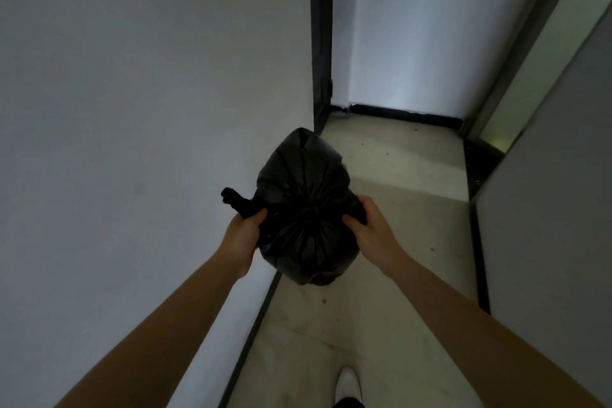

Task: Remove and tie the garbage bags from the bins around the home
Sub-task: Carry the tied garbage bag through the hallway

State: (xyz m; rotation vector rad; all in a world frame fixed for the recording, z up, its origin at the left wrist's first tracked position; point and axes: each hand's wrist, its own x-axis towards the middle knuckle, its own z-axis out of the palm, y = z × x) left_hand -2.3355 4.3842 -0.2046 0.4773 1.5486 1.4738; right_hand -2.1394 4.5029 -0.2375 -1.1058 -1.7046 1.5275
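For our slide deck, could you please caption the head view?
Left hand and right hand grip the gathered top of a black garbage bag above a pale hallway floor.

Your left hand (243, 235) grips the garbage bag (304, 209) at its left side, with the fingertips tucked behind the plastic, out of sight. At the bag's right side, your right hand (371, 232) has its fingers lost in a fold. Bag centre: too dark to tell knot from gather. Contents hidden. Below the bag, the bottom edge cuts off a white shoe (347, 381), your left forearm (159, 325) and your right forearm (463, 325). Specks (324, 301) on the floor (397, 159) around the bag: too small to identify.
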